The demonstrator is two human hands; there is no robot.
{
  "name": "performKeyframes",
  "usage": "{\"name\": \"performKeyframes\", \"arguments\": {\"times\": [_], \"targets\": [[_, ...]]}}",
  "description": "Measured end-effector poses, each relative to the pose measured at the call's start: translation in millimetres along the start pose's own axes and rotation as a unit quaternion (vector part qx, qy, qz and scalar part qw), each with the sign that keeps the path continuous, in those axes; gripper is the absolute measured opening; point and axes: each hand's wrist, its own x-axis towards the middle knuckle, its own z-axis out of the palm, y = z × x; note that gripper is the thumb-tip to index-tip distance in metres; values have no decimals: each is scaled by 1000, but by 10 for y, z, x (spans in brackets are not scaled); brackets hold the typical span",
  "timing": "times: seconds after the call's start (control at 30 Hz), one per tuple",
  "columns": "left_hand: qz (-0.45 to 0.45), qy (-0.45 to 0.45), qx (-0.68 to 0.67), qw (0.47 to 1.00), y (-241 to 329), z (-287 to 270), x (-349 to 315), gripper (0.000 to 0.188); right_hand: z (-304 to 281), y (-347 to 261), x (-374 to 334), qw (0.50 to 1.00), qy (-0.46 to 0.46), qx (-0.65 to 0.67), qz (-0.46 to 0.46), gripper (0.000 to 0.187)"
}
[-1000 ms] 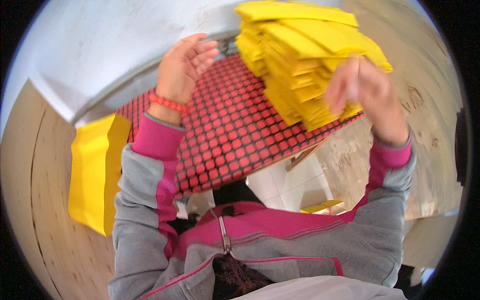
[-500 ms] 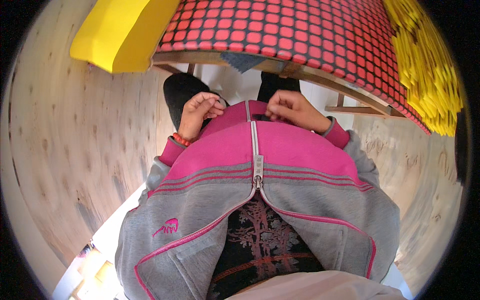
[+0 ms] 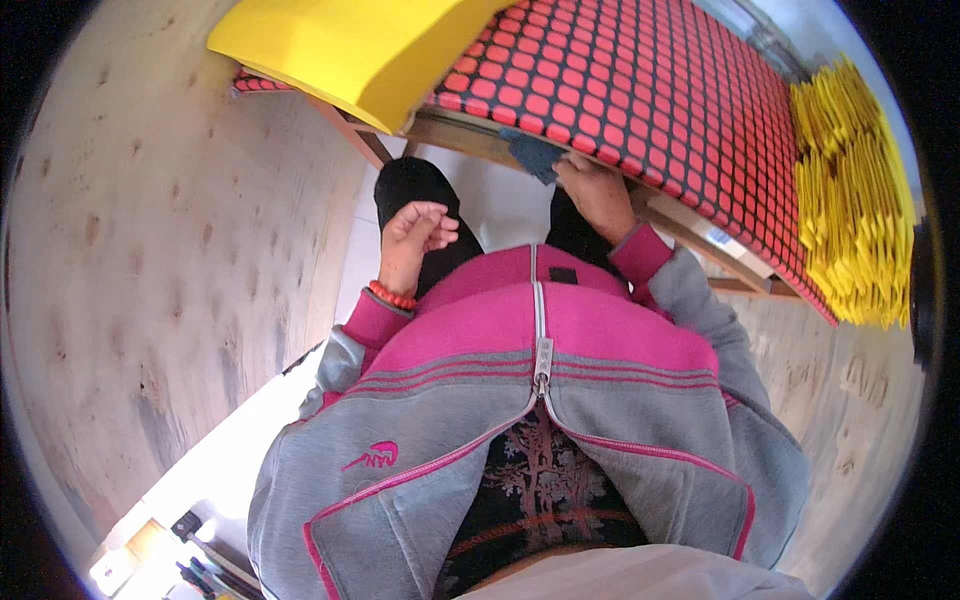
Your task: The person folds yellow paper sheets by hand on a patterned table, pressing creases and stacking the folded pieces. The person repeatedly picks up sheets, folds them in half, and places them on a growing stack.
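Observation:
My left hand (image 3: 420, 236), a red bead bracelet (image 3: 392, 296) at its wrist, hovers above my black-clad leg (image 3: 420, 185). Its thumb and fingers are pressed together; anything between them is too small to make out. At the table's near edge my right hand (image 3: 597, 197) is closed, its fingertips at the right side of a dark blue-grey cloth (image 3: 532, 156). That cloth hangs down from under the tabletop. A red-and-black checked cover (image 3: 610, 90) lies over the table just beyond the right hand.
Yellow sheet material (image 3: 340, 55) drapes over the table's left end. Folded yellow pieces (image 3: 850, 210) are stacked at its right end. Below the cover runs a wooden table frame (image 3: 460, 138). Pale wooden boards (image 3: 150, 230) stand on my left.
My right hand has moved from my lap forward to the cloth under the table edge. My left hand stays raised with its fingers curled. The view has shifted.

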Motion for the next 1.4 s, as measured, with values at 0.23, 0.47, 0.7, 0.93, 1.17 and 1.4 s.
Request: {"name": "performKeyframes", "arguments": {"times": [0.23,0.47,0.7,0.93,1.17,1.4], "targets": [[92,55,25,994,231,-150,22,22,152,152,12,986,13,145,75,20],[270,173,95,943,1078,-360,-107,17,-258,-148,20,996,-56,44,56,19],[520,116,303,790,1999,-185,-19,22,-1291,-766,491,935,-158,236,-214,11],[494,-38,258,830,2189,-90,291,25,-1825,-1145,1825,908,32,239,-342,19],[426,-68,298,851,2182,-284,429,30,-1487,-1140,2270,899,4,198,-391,31],[426,-97,202,877,2149,-212,460,25,-1453,-1035,2290,896,-6,237,-375,31]]}}
